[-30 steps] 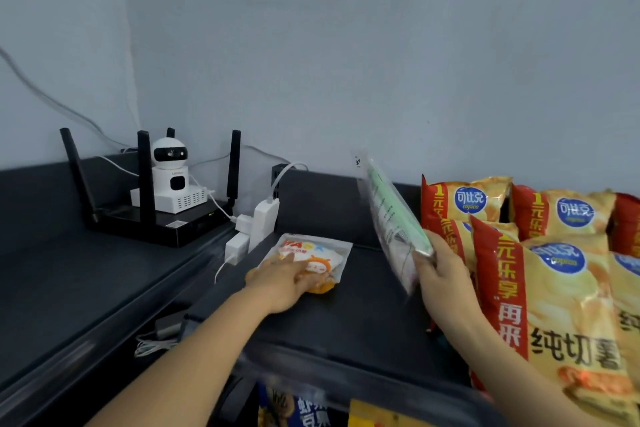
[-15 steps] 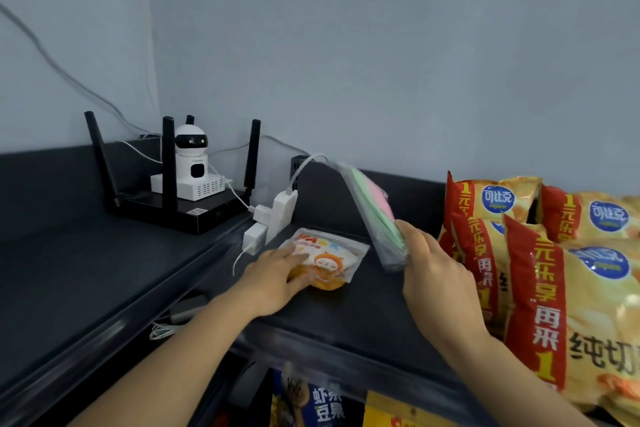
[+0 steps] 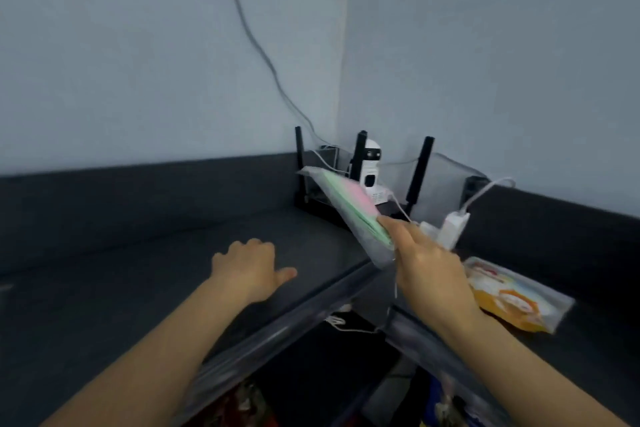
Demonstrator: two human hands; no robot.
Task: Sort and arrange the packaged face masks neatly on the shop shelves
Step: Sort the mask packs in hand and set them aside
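Dark grey shelf tops meet in a corner under a pale blue wall, with a gap between the left shelf [image 3: 104,288] and the right shelf [image 3: 588,253]. Above that gap the clear mask pack [image 3: 349,215], with green and pink masks inside, is held in the air at a slant, its far end pointing up and left. The right hand [image 3: 429,267] pinches its near end, thumb on top and fingers underneath. The left hand [image 3: 247,267] is palm down over the left shelf, fingers loosely bent and thumb out, holding nothing; whether it touches the surface I cannot tell. A second mask pack [image 3: 509,302], orange with a cartoon print, lies flat on the right shelf just beside the right wrist. Behind the raised pack stand a black router [image 3: 420,170] with upright antennas, a small white camera [image 3: 370,170] and a white plug [image 3: 453,229] with its cable. The pack's far end seems close to these, so a careless swing could tip the camera or catch a cable. Held by one end only, the slick, floppy bag may slip from the pinch, and if let go too early it could drop into the gap rather than land on a shelf.
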